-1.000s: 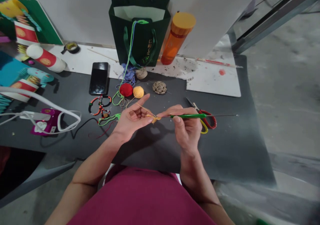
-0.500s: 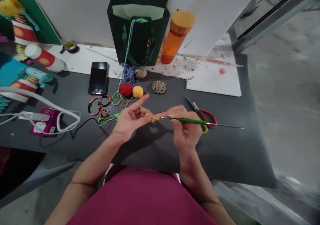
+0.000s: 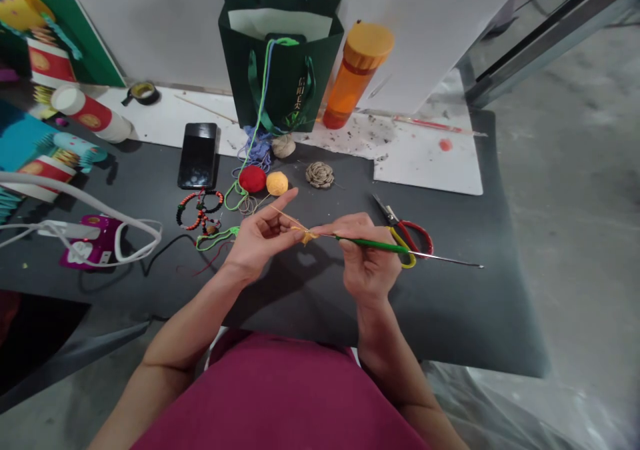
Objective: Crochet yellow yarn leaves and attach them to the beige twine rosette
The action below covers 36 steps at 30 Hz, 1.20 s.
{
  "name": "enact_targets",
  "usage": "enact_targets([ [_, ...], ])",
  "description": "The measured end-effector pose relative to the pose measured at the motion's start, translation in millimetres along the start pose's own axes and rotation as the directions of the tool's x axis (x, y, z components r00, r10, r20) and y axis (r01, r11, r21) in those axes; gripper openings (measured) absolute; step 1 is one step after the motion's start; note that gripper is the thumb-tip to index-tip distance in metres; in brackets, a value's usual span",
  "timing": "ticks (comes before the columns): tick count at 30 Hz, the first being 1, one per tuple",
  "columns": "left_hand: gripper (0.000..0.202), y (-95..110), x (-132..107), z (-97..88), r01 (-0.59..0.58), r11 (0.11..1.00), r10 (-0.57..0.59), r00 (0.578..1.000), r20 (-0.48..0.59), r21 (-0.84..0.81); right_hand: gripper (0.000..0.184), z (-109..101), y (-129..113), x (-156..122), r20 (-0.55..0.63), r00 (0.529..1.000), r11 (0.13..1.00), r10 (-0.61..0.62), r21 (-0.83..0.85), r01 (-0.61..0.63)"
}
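Between thumb and finger, my left hand [image 3: 260,240] pinches a small piece of yellow crochet [image 3: 308,235], its index finger stretched out with yellow yarn running over it. My right hand [image 3: 373,257] grips a crochet hook [image 3: 375,244] by its green handle, and its metal rear end points right. The hook's working tip meets the yellow piece; the exact stitch is too small to make out. Beyond my left hand lie a yellow yarn ball [image 3: 277,183] and a red yarn ball [image 3: 253,179]. Scissors [image 3: 400,227] with red and yellow handles lie partly behind my right hand.
A dark green paper bag [image 3: 235,57] and an orange bottle [image 3: 350,80] stand at the back. A coiled beige piece [image 3: 319,175], a phone [image 3: 198,155] and bead bracelets [image 3: 187,213] lie on the dark table. At left are a purple power strip [image 3: 93,243] and paper-cup crafts [image 3: 95,117].
My right hand has shifted slightly left, and the hook has tilted so its rear end sits lower. My left hand stays nearly still with the yellow piece.
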<state>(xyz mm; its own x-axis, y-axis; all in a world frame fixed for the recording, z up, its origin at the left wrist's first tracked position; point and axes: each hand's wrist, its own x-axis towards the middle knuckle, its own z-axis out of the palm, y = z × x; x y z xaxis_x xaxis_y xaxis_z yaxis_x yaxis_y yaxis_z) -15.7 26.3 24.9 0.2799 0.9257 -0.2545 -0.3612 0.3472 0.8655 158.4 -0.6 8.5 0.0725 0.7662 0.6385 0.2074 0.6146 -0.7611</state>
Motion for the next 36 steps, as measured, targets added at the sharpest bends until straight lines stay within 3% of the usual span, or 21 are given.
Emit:
enact_targets([
  [6,0.068,-3,0,-1.2,-0.008,1.0,0.008,1.0,-0.003,0.0,0.009,-2,0,-1,0.009,1.0,0.999,0.018,-0.047,-0.017],
  [17,0.07,-7,4,-2.2,-0.009,0.999,0.012,0.997,-0.082,0.04,0.023,1,-4,-4,0.117,0.981,0.952,-0.153,-0.249,0.178],
  [20,0.069,-11,4,-2.3,-0.084,0.983,0.105,0.986,-0.128,0.163,0.025,2,-5,-5,0.149,0.974,0.932,-0.172,-0.297,0.21],
  [22,0.064,-13,2,-1.2,-0.201,0.927,0.258,0.954,-0.152,0.316,0.025,3,-5,-5,0.145,0.974,0.928,-0.174,-0.307,0.211],
  [25,0.055,-16,-3,1.0,-0.372,0.759,0.5,0.859,-0.112,0.534,0.025,5,-5,-4,0.122,0.978,0.932,-0.168,-0.303,0.198],
  [27,0.052,-18,-6,2.2,-0.442,0.646,0.599,0.799,-0.054,0.622,0.026,6,-5,-4,0.106,0.981,0.932,-0.165,-0.308,0.19],
  [29,0.053,-21,-8,3.3,-0.478,0.598,0.641,0.767,-0.026,0.643,0.027,8,-4,-4,0.096,0.982,0.93,-0.166,-0.316,0.188],
  [32,0.059,-25,-9,5.8,-0.483,0.712,0.607,0.789,-0.101,0.509,0.028,10,-4,-5,0.085,0.98,0.931,-0.178,-0.309,0.196],
  [36,0.073,-26,-10,11.5,-0.349,0.929,0.368,0.903,-0.221,0.118,0.035,12,-4,-9,0.073,0.973,0.925,-0.219,-0.303,0.231],
])
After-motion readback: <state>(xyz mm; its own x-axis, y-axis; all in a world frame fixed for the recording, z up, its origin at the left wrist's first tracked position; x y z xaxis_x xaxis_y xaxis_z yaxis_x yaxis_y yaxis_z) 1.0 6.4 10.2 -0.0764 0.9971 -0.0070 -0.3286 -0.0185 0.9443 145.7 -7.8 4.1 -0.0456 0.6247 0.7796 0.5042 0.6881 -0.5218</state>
